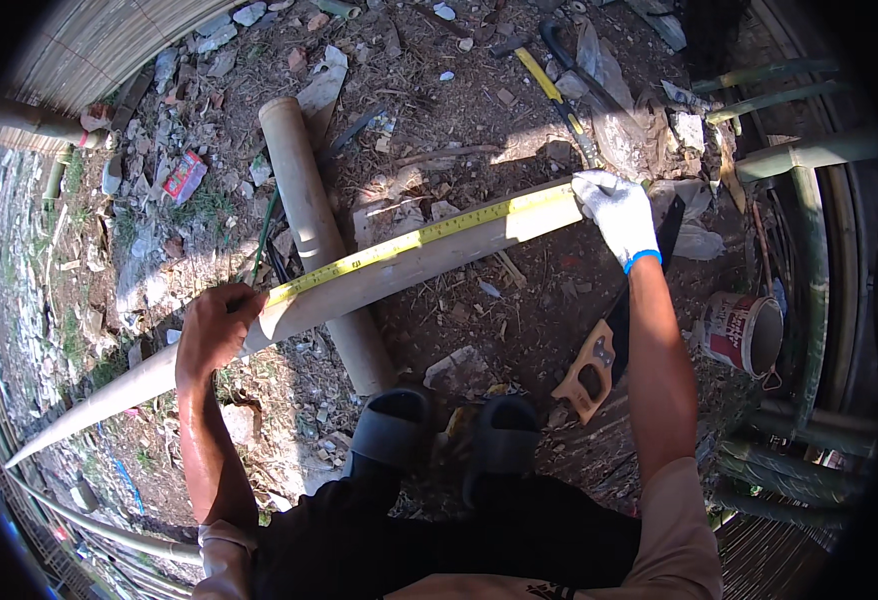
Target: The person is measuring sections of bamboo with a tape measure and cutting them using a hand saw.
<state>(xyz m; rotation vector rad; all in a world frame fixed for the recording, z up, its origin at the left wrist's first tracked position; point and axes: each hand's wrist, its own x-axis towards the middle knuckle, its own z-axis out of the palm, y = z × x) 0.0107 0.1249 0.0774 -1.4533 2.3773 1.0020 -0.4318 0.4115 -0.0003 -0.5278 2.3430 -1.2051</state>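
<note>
Two hands, left (217, 328) and gloved right (617, 212), grip yellow tape (429, 236) laid along the pole (359, 288). Measuring seems unfinished; the saw (599, 350) lies aside.

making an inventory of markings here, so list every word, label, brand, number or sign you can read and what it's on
Yellow measuring tape: black scale numbers, not copied here.
Red-and-white bucket: large print on its side, not copied here.
Pinkish-red packet: print too small to read.
Wooden handsaw handle: faint marking, too small to read.
Light shirt: dark print, cut off at the picture's edge and unreadable.
</note>
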